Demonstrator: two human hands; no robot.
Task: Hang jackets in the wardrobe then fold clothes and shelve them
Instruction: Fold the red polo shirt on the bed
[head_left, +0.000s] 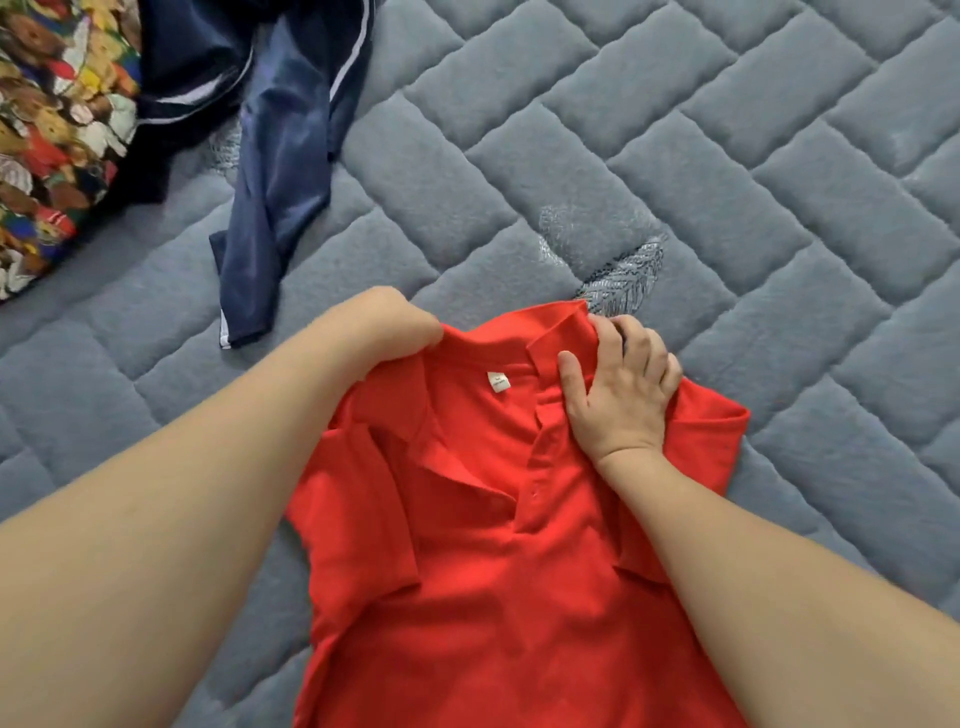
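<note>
You are working on a bed covered by a blue-grey quilted mattress pad, stitched in a brick pattern with a small embroidered leaf motif just beyond the shirt. No wardrobe or shelf shows in the head view, so the room beyond the bed cannot be described.

The red polo shirt lies front-up on the pad, collar pointing away from you, placket unbuttoned and both short sleeves lying partly turned in over the body. Judged from this layout, you are in the folding stage, specifically flattening and squaring the collar end before the first fold.

A dark navy garment with white stripes lies crumpled at upper left, well apart from the shirt (probably the next item to fold). A multicoloured printed fabric sits beside it at the frame edge.

Your left hand grips the shirt at its left shoulder, by the collar; its fingers are hidden under the cloth. Your right hand rests on the collar's right side, fingers curled over the collar edge.

The next move calls for even tension across both shoulders, then sides folded inward along straight lines.
</note>
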